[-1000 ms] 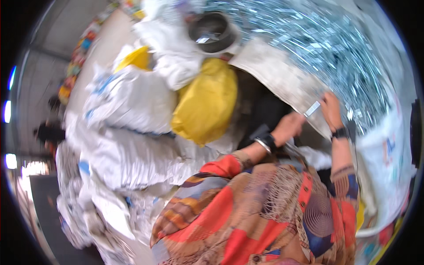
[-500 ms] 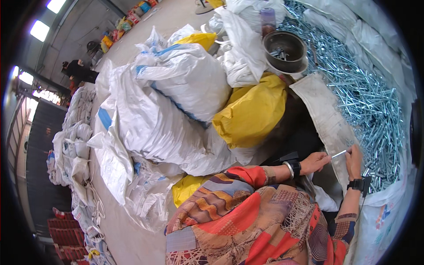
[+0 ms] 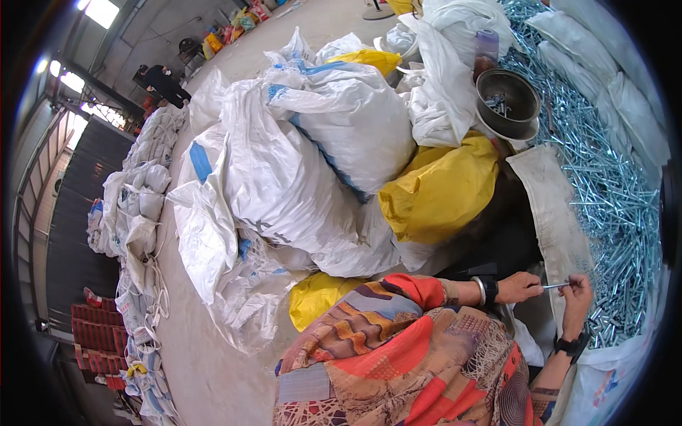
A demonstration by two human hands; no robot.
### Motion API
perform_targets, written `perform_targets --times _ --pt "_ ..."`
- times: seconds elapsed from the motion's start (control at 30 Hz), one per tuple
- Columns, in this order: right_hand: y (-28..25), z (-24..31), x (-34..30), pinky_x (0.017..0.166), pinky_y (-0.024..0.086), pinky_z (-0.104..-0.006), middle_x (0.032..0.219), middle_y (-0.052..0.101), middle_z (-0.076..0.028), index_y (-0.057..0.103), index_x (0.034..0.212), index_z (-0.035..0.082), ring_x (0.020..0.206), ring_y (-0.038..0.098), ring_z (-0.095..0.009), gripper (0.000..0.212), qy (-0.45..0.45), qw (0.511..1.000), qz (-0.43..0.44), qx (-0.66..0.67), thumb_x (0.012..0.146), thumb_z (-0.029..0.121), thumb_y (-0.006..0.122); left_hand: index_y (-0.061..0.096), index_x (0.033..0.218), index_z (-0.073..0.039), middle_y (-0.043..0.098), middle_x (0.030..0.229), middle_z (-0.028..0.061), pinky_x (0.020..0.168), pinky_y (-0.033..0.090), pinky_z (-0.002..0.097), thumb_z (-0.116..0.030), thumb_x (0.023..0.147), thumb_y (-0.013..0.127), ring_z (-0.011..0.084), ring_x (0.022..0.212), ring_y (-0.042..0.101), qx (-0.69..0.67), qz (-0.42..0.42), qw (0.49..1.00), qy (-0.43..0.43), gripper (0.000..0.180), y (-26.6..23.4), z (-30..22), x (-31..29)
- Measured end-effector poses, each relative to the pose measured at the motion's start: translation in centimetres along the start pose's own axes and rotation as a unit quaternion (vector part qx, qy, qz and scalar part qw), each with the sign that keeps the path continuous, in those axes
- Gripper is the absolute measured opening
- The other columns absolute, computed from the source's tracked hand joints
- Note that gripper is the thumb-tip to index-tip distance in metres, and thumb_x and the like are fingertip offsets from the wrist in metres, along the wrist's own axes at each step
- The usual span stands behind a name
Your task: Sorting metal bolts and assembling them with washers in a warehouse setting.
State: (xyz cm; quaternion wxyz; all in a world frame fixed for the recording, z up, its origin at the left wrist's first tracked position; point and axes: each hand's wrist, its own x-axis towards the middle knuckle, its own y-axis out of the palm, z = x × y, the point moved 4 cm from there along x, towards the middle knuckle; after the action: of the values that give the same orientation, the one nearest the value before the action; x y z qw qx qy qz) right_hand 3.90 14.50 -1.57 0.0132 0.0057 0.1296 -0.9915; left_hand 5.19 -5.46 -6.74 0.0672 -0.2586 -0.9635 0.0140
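Observation:
A thin silver metal rod [image 3: 556, 285] spans the gap between my hands at the right, over the edge of a pale cloth. My left hand [image 3: 520, 287] is closed around its left end, hiding that part. With thumb and fingertips my right hand [image 3: 578, 297] pinches the other end. Just beyond the right hand lies a large heap of similar shiny metal rods [image 3: 614, 192]. The off-white cloth [image 3: 550, 192] borders the heap on its near side.
Full white woven sacks [image 3: 298, 170] and a yellow sack [image 3: 444, 188] stand to my left. A dark metal bowl [image 3: 522, 106] holding a few metal pieces and a purple-lidded jar [image 3: 486, 50] sit farther off. Another person [image 3: 162, 82] in dark clothes bends over far left.
The view has shifted, so the sacks and heap appear farther right. Both hands still hold the rod, which now lies more nearly level, and the hands look closer together.

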Motion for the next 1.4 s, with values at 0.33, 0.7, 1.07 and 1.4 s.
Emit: perform_targets --times 0.33,0.7,1.07,1.4 --pt "1.4 -1.2 -1.2 0.070 0.051 -0.0251 0.089 0.055 -0.006 0.053 0.105 -0.003 0.074 0.060 -0.013 0.021 0.003 0.999 -0.014 0.052 0.086 -0.010 0.053 0.060 0.090 0.001 0.057 0.070 0.0209 0.061 0.044 0.0422 -0.033 0.099 0.052 0.0332 0.063 0.057 0.058 0.003 0.998 0.013 0.036 -1.1 -1.3 -0.6" --pt "-0.1 -1.6 -3.4 0.077 0.055 -0.0296 0.099 0.061 -0.011 0.056 0.108 -0.003 0.083 0.065 -0.019 0.020 -0.020 0.986 -0.164 0.019 0.089 -0.002 0.060 0.060 0.090 -0.001 0.060 0.077 0.0208 0.065 0.048 0.0439 -0.030 0.097 0.055 0.0359 0.072 0.061 0.079 0.025 0.997 0.009 0.030 -0.1 -2.4 -0.8" --pt "1.4 0.9 -4.0 0.077 0.055 -0.0266 0.101 0.058 -0.009 0.057 0.103 -0.003 0.091 0.069 -0.017 0.017 -0.141 0.962 -0.203 -0.113 0.088 -0.012 0.057 0.058 0.091 0.001 0.055 0.069 0.0198 0.057 0.043 0.0402 -0.025 0.098 0.058 0.0346 0.060 0.054 0.124 0.037 0.990 -0.050 0.027 0.5 -1.0 1.1" --pt "0.6 2.4 -6.9 0.076 0.052 -0.0243 0.094 0.064 -0.007 0.059 0.102 -0.001 0.085 0.065 -0.012 0.012 -0.201 0.920 -0.267 -0.202 0.091 -0.006 0.061 0.058 0.089 0.002 0.054 0.066 0.0196 0.055 0.042 0.0409 -0.026 0.098 0.059 0.0346 0.057 0.051 0.130 0.052 0.989 -0.043 0.029 2.2 -1.4 0.9"
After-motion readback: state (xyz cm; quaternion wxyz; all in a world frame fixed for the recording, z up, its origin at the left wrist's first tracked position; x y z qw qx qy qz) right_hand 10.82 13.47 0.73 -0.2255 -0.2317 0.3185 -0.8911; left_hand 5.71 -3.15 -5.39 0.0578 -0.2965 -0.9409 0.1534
